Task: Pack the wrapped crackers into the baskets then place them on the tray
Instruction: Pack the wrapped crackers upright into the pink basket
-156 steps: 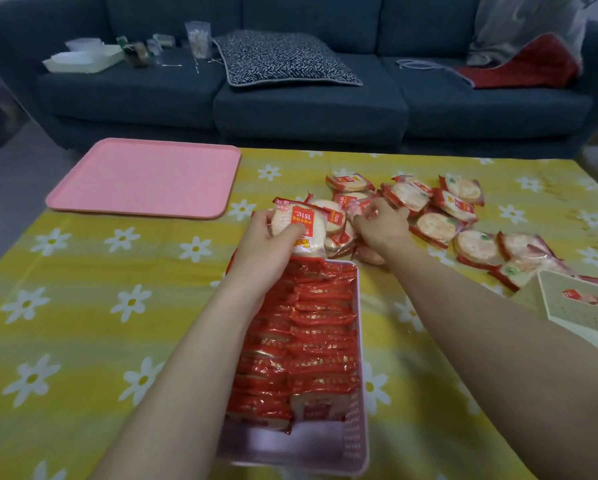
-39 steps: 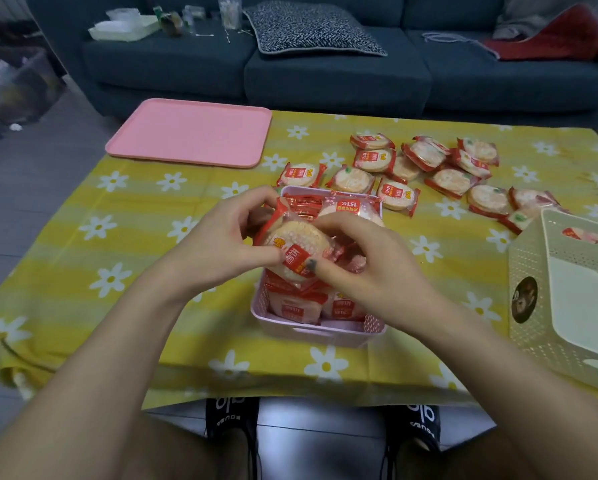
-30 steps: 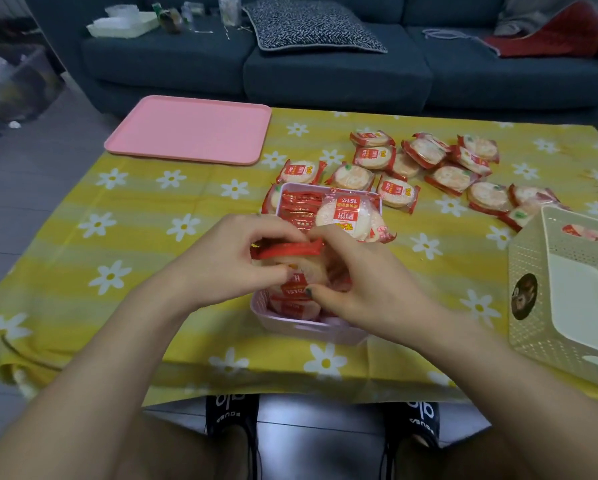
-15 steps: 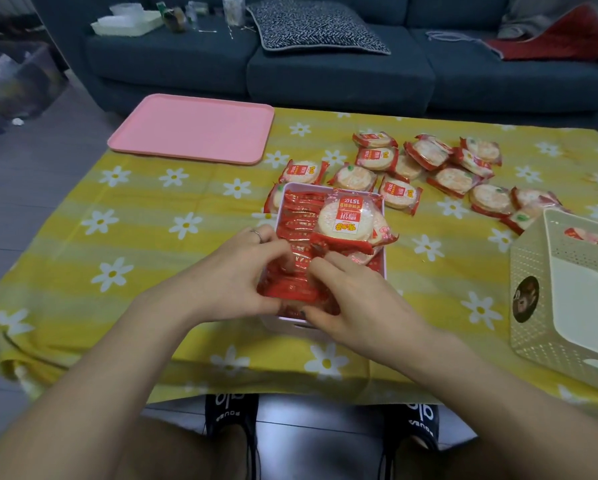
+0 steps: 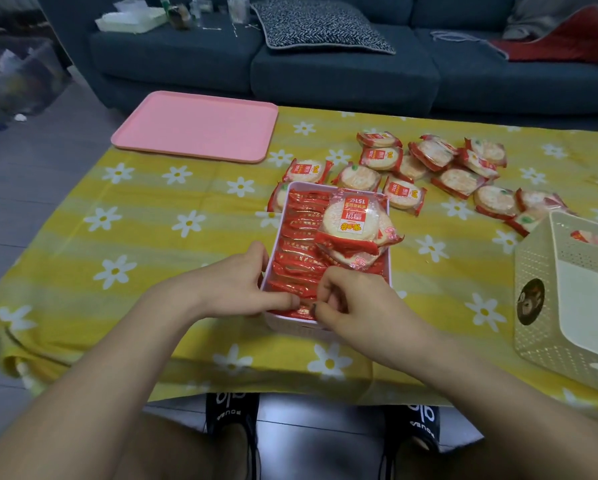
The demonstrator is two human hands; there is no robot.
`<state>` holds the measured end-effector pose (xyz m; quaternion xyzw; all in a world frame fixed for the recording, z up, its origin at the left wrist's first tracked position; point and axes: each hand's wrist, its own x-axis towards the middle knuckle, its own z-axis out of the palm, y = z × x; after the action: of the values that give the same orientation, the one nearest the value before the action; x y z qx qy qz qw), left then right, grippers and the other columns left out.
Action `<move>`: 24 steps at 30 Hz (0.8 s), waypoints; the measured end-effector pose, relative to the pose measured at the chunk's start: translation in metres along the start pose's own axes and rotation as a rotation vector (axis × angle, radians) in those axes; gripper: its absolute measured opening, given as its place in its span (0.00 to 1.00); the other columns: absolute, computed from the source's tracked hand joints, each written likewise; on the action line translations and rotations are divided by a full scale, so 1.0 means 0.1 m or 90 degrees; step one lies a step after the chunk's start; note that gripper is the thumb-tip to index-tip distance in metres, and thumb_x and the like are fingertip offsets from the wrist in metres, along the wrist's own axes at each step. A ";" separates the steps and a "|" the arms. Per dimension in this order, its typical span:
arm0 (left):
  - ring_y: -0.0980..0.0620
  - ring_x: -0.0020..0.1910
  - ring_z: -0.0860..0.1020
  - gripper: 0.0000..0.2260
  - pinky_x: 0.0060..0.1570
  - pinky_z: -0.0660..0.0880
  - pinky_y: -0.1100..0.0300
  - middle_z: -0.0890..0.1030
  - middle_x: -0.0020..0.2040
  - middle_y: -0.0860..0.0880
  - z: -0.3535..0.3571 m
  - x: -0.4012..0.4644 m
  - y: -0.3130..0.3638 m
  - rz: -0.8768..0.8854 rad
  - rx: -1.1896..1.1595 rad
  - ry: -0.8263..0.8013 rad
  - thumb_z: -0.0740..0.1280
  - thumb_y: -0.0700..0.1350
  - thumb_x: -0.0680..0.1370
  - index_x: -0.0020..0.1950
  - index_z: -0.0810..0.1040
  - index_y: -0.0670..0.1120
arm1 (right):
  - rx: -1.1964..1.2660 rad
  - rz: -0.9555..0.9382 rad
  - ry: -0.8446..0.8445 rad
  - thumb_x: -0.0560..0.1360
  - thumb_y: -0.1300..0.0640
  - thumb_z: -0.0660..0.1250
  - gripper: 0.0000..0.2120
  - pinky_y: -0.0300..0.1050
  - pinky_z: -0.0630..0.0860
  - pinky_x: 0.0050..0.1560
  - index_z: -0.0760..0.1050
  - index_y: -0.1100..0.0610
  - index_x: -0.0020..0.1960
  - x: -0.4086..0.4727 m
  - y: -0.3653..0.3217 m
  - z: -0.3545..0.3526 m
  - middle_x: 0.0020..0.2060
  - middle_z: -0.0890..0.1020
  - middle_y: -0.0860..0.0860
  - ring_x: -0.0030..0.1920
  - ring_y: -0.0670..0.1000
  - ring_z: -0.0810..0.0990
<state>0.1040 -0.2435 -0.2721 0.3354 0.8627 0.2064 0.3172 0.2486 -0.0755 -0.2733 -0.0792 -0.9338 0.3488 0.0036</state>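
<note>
A lilac basket [image 5: 290,325] stands near the table's front edge, filled with rows of red wrapped crackers [image 5: 301,237] on edge. Two or three more packets [image 5: 351,220] lie flat on top at its far right. My left hand [image 5: 228,289] sits at the basket's near left corner, with its thumb pressing across the nearest packets and a finger along the left wall. My right hand [image 5: 356,306] has curled fingers that pinch the nearest packet at the front end. Several loose crackers [image 5: 457,178] are scattered beyond the basket. The pink tray [image 5: 197,126] lies at the far left.
A cream basket [image 5: 547,306] is tilted at the right edge with one packet [image 5: 590,237] inside. The yellow flowered cloth [image 5: 152,237] covers the table. A dark sofa [image 5: 342,74] with a cushion and small items runs behind. My feet show under the front edge.
A packet that both hands held above the basket has been pushed down into the near end. Both hands have dropped to the basket's front rim.
</note>
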 end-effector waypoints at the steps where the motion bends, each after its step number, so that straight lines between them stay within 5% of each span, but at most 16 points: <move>1: 0.60 0.41 0.80 0.25 0.40 0.75 0.59 0.80 0.49 0.56 0.00 0.00 0.00 -0.002 0.014 -0.008 0.75 0.63 0.71 0.53 0.65 0.53 | -0.023 -0.001 -0.004 0.75 0.56 0.67 0.05 0.43 0.70 0.35 0.72 0.52 0.41 -0.01 0.01 0.00 0.31 0.79 0.47 0.34 0.46 0.77; 6: 0.56 0.36 0.83 0.19 0.40 0.79 0.56 0.83 0.44 0.53 0.02 0.02 0.05 0.010 0.030 -0.016 0.74 0.56 0.74 0.55 0.67 0.50 | -0.122 0.027 -0.028 0.79 0.49 0.62 0.09 0.52 0.74 0.40 0.69 0.52 0.43 -0.05 0.00 -0.01 0.36 0.80 0.49 0.39 0.56 0.79; 14: 0.60 0.37 0.81 0.23 0.40 0.77 0.60 0.81 0.45 0.55 0.00 0.04 0.06 0.024 0.026 -0.032 0.78 0.58 0.70 0.51 0.65 0.56 | 0.006 0.163 -0.095 0.78 0.50 0.64 0.14 0.48 0.73 0.44 0.64 0.56 0.57 0.05 -0.03 0.01 0.48 0.82 0.54 0.49 0.57 0.81; 24: 0.59 0.46 0.75 0.25 0.39 0.68 0.69 0.75 0.51 0.59 0.02 0.04 0.13 0.029 0.032 0.010 0.78 0.62 0.69 0.53 0.64 0.58 | 0.059 0.192 -0.076 0.76 0.55 0.64 0.08 0.46 0.73 0.42 0.66 0.52 0.52 0.07 -0.03 0.02 0.44 0.81 0.50 0.45 0.52 0.79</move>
<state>0.1089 -0.2317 -0.2677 0.3615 0.8623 0.1943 0.2966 0.2416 -0.0780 -0.2731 -0.1969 -0.8929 0.3922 -0.1005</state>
